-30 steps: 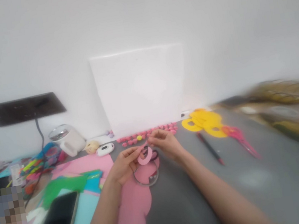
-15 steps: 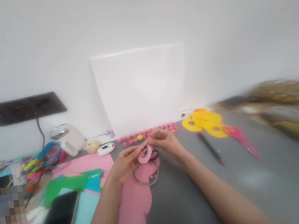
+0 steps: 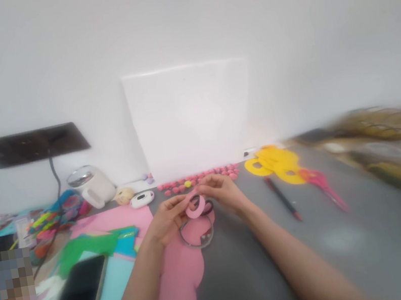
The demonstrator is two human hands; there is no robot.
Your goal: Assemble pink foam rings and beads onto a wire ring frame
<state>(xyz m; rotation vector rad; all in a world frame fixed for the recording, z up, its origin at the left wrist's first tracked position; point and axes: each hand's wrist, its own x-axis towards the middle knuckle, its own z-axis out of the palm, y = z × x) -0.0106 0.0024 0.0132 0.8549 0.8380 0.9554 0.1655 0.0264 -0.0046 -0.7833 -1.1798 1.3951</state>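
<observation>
Pink paper ring (image 3: 195,208) is held above the grey table (image 3: 355,247), pinched at its left edge by the left hand (image 3: 167,220) and at its top right by the right hand (image 3: 222,192). Below it lies a metal ring (image 3: 197,235); right, a pencil (image 3: 282,199) and yellow cutouts (image 3: 273,160).

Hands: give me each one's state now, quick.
Left hand: pinching the pink paper ring.
Right hand: pinching the same ring's top.
</observation>
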